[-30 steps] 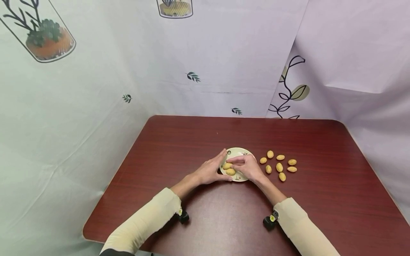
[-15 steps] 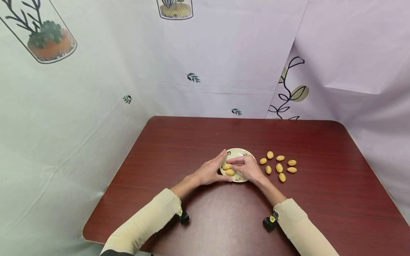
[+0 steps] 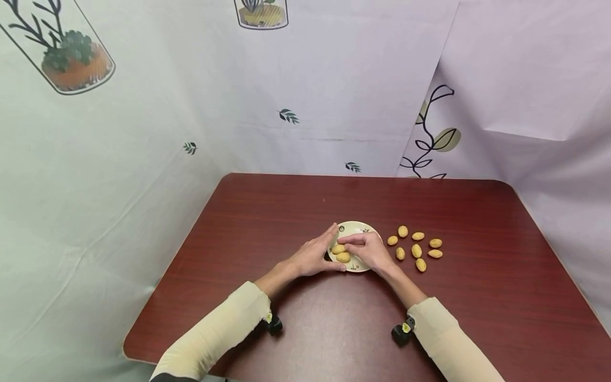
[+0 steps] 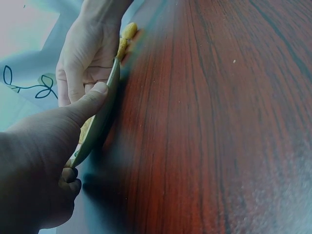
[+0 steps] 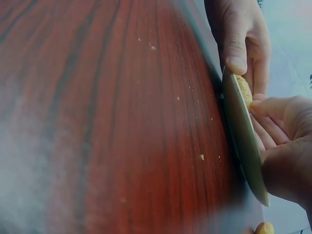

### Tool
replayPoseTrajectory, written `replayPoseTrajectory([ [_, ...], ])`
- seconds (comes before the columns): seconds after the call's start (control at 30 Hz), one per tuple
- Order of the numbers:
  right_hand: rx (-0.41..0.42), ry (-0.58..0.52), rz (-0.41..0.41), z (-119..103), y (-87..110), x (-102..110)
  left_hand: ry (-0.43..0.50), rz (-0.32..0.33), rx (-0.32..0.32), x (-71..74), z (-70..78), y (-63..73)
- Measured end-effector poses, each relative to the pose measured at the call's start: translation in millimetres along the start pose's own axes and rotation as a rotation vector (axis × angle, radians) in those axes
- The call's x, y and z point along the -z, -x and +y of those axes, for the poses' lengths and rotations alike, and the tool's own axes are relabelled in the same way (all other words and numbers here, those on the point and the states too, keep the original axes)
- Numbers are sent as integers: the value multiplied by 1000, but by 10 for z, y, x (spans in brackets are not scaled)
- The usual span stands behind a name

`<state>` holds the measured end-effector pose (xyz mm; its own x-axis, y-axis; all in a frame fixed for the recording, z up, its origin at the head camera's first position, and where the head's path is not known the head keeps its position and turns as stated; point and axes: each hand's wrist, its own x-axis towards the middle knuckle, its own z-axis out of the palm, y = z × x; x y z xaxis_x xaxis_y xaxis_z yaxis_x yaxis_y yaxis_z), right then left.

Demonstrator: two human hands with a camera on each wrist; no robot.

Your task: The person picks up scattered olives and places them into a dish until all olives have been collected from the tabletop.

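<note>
A small pale plate (image 3: 357,227) with printed marks lies on the table, two yellow, wrinkled, nut-like ovals at its left side. My left hand (image 3: 312,257) holds the plate's left rim; its thumb crosses the rim's near part in the left wrist view. From the right, my right hand (image 3: 369,249) reaches over the plate, thumb and fingertips pinching the farther yellow oval (image 3: 338,248). Beside it, the nearer yellow oval (image 3: 343,257) rests on the plate. In the right wrist view a textured yellow oval (image 5: 244,91) shows between the hands; the right palm is partly hidden.
Several more yellow ovals (image 3: 416,250) lie loose on the table just right of the plate. The dark red wooden table (image 3: 267,201) ends at a pale printed cloth (image 3: 305,138) behind and at both sides. Small crumbs (image 5: 202,157) dot the wood.
Both hands stay at the plate. The two yellow ovals shift very slightly under the right fingertips; the loose ones on the table have not moved.
</note>
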<state>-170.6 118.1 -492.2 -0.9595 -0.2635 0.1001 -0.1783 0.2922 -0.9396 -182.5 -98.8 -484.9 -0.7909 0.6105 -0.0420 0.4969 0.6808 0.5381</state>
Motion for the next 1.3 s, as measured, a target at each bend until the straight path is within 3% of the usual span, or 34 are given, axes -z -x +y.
replayPoseTrajectory([
  [0.7,3,-139,75,-87,49,65,1,5,2,3,-1,-5],
  [1.1,-20,-298,149,-165,103,321,4,-3,3,8,9,1],
  [1.3,-12,-305,205,-134,177,496,6,1,0,9,15,-1],
])
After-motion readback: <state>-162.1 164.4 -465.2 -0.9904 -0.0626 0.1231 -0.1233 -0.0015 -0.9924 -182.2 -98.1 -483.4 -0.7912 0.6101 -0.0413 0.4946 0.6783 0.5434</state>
